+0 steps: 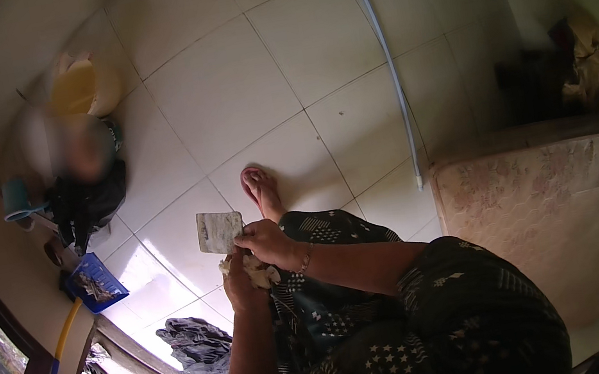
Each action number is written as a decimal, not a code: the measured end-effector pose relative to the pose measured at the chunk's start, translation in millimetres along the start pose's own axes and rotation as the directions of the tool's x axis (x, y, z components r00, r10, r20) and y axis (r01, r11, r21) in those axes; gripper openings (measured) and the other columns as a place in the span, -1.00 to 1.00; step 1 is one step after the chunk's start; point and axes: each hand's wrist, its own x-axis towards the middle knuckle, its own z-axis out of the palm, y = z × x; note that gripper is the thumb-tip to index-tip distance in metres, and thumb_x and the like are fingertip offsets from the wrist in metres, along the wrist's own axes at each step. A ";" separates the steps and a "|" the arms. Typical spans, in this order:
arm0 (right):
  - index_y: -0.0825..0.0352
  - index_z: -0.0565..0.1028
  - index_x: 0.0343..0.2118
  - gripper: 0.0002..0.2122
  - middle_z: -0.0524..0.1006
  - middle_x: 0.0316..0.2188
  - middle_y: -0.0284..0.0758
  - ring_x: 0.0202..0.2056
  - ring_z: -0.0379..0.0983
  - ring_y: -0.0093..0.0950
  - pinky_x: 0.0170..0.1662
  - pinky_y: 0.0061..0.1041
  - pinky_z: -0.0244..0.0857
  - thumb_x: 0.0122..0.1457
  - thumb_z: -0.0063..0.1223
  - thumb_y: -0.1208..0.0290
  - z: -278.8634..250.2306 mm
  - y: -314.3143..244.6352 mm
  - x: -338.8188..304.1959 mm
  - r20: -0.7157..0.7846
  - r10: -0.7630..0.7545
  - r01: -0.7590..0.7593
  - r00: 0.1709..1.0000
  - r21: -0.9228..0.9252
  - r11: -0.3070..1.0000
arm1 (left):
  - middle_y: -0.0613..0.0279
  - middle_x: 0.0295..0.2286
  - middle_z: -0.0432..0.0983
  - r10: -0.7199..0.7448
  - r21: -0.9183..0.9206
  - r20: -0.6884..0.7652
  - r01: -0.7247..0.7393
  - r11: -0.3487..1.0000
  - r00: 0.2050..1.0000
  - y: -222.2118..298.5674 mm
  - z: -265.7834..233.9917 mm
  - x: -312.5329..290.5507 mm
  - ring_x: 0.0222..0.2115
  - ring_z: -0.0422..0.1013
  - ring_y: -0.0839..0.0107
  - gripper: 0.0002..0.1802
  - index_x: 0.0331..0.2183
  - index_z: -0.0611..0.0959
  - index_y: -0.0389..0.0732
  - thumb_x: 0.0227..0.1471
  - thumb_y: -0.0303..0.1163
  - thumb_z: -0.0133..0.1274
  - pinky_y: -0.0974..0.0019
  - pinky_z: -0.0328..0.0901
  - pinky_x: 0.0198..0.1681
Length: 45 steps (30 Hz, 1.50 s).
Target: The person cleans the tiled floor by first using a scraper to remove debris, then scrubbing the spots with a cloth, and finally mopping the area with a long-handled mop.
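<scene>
My right hand (268,243) is closed, pinching the lower right corner of a flat grey rectangular piece with rounded corners (218,231). Its face looks worn and smudged; I cannot make out its material. Just below it, my left hand (239,282) is closed around a crumpled off-white wad (260,273), cloth or paper, which spills out to the right of the fingers. The left fingertips come up to the lower edge of the grey piece. Both hands are in front of my dark patterned garment (387,331), above the tiled floor.
A mattress (551,224) stands at the right. A long pale blue pole (379,39) lies across the floor. On the left are a blue basket (98,282) of small items, a black bag (89,206) and a yellow tub (73,90). Dark crumpled fabric (195,347) lies near the doorway.
</scene>
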 end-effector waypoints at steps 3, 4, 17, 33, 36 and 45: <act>0.45 0.49 -0.52 -0.76 0.43 -0.67 -0.29 -0.61 0.33 -0.50 -0.52 -0.51 0.24 0.04 -0.03 0.33 -9.0 7.8 -21.0 -0.027 0.078 -0.075 0.997 0.075 0.994 | 0.21 -0.39 0.40 0.064 0.085 -0.007 -0.063 0.994 0.998 -16.7 -3.9 -7.9 -0.42 0.40 0.40 -0.75 -0.22 0.43 -0.25 0.07 -0.32 -0.12 0.39 0.34 -0.41; 0.48 0.49 -0.53 -0.73 0.41 -0.72 -0.34 -0.67 0.28 -0.61 -0.55 -0.58 0.21 0.04 0.02 0.30 -12.2 13.0 -25.7 -0.052 0.103 -0.096 0.993 0.121 0.988 | 0.22 -0.42 0.40 0.083 0.120 -0.005 -0.081 0.989 0.997 -20.5 -7.1 -8.1 -0.45 0.40 0.41 -0.75 -0.24 0.43 -0.25 0.06 -0.31 -0.11 0.39 0.34 -0.43; 0.53 0.46 -0.56 -0.66 0.45 -0.56 0.06 -0.44 0.40 -0.04 -0.32 -0.20 0.31 -0.02 -0.02 0.24 -377.4 290.7 73.0 -0.814 -0.151 -0.571 0.561 -0.513 0.641 | 0.20 -0.67 0.32 0.121 0.278 -0.483 0.021 0.960 0.867 -126.2 -105.7 33.6 -0.73 0.27 0.40 -0.79 -0.41 0.39 -0.24 -0.13 -0.39 0.05 0.33 0.20 -0.77; 0.39 0.30 -0.17 -0.72 0.35 -0.23 -0.05 -0.19 0.36 -0.09 -0.16 -0.21 0.33 0.05 -0.13 0.41 -554.7 334.5 159.0 -0.882 -0.007 -0.692 0.472 -0.375 0.617 | 0.29 -0.71 0.27 0.038 0.303 -0.565 0.165 0.938 0.824 -169.6 -34.6 68.5 -0.76 0.31 0.38 -0.81 -0.44 0.38 -0.14 -0.18 -0.48 0.06 0.24 0.17 -0.88; 0.39 0.32 -0.19 -0.73 0.41 -0.27 -0.08 -0.23 0.40 -0.13 -0.17 -0.25 0.33 0.05 -0.10 0.39 -544.4 312.8 155.5 -0.839 -0.117 -0.638 0.532 -0.488 0.596 | 0.27 -0.66 0.30 0.065 0.308 -0.601 0.156 0.938 0.797 -167.1 -53.5 66.4 -0.73 0.33 0.38 -0.79 -0.45 0.39 -0.17 -0.20 -0.48 0.08 0.27 0.21 -0.83; 0.44 0.25 -0.11 -0.68 0.49 -0.38 -0.04 -0.30 0.45 -0.14 -0.21 -0.28 0.36 0.12 -0.15 0.36 -563.8 105.7 82.2 -0.738 -0.279 -0.563 0.615 -0.658 0.499 | 0.14 -0.63 0.31 0.055 0.317 -0.521 0.134 0.939 0.852 -136.1 -65.1 15.3 -0.77 0.28 0.31 -0.73 -0.40 0.40 -0.29 -0.21 -0.43 0.08 0.24 0.21 -0.85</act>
